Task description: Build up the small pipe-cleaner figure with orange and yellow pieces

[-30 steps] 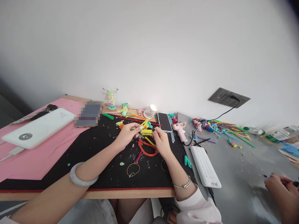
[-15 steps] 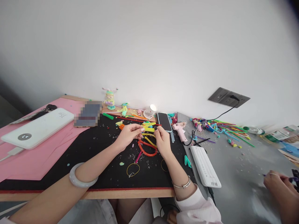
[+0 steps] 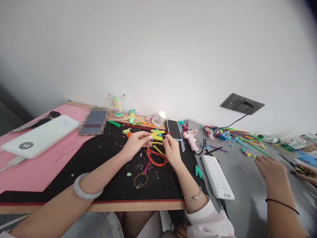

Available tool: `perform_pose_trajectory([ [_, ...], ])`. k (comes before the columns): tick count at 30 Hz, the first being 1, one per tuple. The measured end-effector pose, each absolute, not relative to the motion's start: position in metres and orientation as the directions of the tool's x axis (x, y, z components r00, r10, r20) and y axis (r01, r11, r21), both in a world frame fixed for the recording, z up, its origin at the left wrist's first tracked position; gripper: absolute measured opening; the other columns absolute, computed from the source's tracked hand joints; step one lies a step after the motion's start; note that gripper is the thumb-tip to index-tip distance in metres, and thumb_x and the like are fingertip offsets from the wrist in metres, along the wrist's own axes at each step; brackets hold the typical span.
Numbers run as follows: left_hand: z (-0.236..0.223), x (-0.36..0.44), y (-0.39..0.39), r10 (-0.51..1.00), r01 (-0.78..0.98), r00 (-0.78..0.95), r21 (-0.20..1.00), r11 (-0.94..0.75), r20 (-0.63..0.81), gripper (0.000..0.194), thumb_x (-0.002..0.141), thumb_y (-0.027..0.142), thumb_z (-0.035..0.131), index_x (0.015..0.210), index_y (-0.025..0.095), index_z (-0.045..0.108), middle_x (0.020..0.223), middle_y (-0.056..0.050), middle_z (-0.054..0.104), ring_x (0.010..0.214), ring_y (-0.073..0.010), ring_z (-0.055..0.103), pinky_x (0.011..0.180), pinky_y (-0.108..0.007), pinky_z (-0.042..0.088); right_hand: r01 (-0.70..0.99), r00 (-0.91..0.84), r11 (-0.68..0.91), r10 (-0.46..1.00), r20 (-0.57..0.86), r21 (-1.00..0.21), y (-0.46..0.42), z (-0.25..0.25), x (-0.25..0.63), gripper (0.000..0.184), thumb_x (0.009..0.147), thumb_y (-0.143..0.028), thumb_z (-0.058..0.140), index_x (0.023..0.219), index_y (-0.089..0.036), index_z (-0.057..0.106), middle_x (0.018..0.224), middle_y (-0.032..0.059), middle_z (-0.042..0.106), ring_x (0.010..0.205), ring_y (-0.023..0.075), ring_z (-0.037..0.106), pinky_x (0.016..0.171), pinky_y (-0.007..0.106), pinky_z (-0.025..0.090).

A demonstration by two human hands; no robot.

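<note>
My left hand and my right hand meet over a black mat, both pinched on a bundle of yellow pipe cleaners held between them. A pale bangle circles my left wrist and a thin silver bracelet my right. Just below my fingers lies a red pipe-cleaner loop with a yellow strand across it. A thin yellow ring sits nearer the mat's front edge.
A phone, a pink glue gun and a white keyboard lie to the right of my hands. A white power bank rests on pink paper. Another person's hand reaches over the grey table near loose coloured pipe cleaners.
My hands have shifted the yellow bundle slightly up and away. The other person's hand has come forward from the lower right corner toward the middle of the grey table.
</note>
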State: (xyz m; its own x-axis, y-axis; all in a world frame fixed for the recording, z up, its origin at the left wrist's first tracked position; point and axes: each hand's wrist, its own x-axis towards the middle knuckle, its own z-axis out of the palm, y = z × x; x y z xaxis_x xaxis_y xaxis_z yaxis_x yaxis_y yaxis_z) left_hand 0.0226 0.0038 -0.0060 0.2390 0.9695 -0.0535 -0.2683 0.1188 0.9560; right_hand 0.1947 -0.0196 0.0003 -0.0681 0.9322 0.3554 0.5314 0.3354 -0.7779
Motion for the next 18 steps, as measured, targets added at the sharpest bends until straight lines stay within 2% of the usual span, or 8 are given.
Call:
perform_pose_trajectory([
  [7, -0.008, 0.022, 0.004, 0.977, -0.267, 0.213, 0.961, 0.078, -0.02, 0.029, 0.066, 0.036, 0.074, 0.083, 0.014, 0.066, 0.069, -0.001, 0.066, 0.063, -0.0117, 0.062, 0.067, -0.028, 0.054, 0.504, -0.082, 0.323, 0.941, 0.328, -0.801, -0.019, 0.0, 0.195, 0.03, 0.091, -0.034, 0.035, 0.065, -0.02, 0.038, 0.057, -0.0046, 0.036, 0.053, 0.011, 0.032, 0.052, 0.023, 0.026],
  [11, -0.01, 0.022, 0.006, 0.989, -0.274, 0.149, 0.96, 0.056, -0.015, 0.031, 0.066, 0.038, 0.073, 0.084, 0.013, 0.065, 0.07, -0.002, 0.066, 0.066, -0.0134, 0.063, 0.069, -0.03, 0.055, 0.52, -0.038, 0.325, 0.933, 0.358, -0.79, -0.017, 0.004, 0.198, 0.024, 0.091, -0.034, 0.034, 0.076, -0.02, 0.047, 0.066, -0.0018, 0.048, 0.06, 0.0133, 0.044, 0.058, 0.024, 0.033],
  [13, -0.011, 0.021, 0.008, 0.995, -0.271, 0.098, 0.962, 0.043, -0.017, 0.033, 0.066, 0.039, 0.073, 0.083, 0.013, 0.065, 0.071, -0.003, 0.066, 0.067, -0.0141, 0.064, 0.07, -0.031, 0.055, 0.578, 0.064, 0.317, 0.901, 0.429, -0.752, -0.014, 0.006, 0.205, 0.019, 0.09, -0.032, 0.035, 0.091, -0.02, 0.049, 0.08, 0.0022, 0.055, 0.07, 0.0157, 0.05, 0.066, 0.026, 0.037],
  [15, -0.011, 0.02, 0.009, 0.999, -0.271, 0.052, 0.962, 0.023, -0.01, 0.034, 0.065, 0.041, 0.073, 0.083, 0.013, 0.064, 0.071, -0.002, 0.066, 0.067, -0.0146, 0.064, 0.071, -0.032, 0.055, 0.681, 0.184, 0.261, 0.843, 0.505, -0.684, -0.008, 0.007, 0.216, 0.022, 0.087, -0.027, 0.037, 0.105, -0.018, 0.047, 0.097, 0.0082, 0.057, 0.082, 0.0189, 0.052, 0.075, 0.031, 0.04],
  [18, -0.011, 0.019, 0.011, 1.0, -0.272, 0.01, 0.962, -0.006, 0.009, 0.035, 0.065, 0.042, 0.073, 0.082, 0.013, 0.064, 0.069, -0.001, 0.065, 0.067, -0.0145, 0.064, 0.071, -0.031, 0.056, 0.866, 0.34, -0.014, 0.75, 0.567, -0.5, 0.0, 0.008, 0.238, 0.037, 0.078, -0.019, 0.043, 0.115, -0.012, 0.043, 0.113, 0.0171, 0.051, 0.104, 0.0275, 0.047, 0.09, 0.04, 0.036],
])
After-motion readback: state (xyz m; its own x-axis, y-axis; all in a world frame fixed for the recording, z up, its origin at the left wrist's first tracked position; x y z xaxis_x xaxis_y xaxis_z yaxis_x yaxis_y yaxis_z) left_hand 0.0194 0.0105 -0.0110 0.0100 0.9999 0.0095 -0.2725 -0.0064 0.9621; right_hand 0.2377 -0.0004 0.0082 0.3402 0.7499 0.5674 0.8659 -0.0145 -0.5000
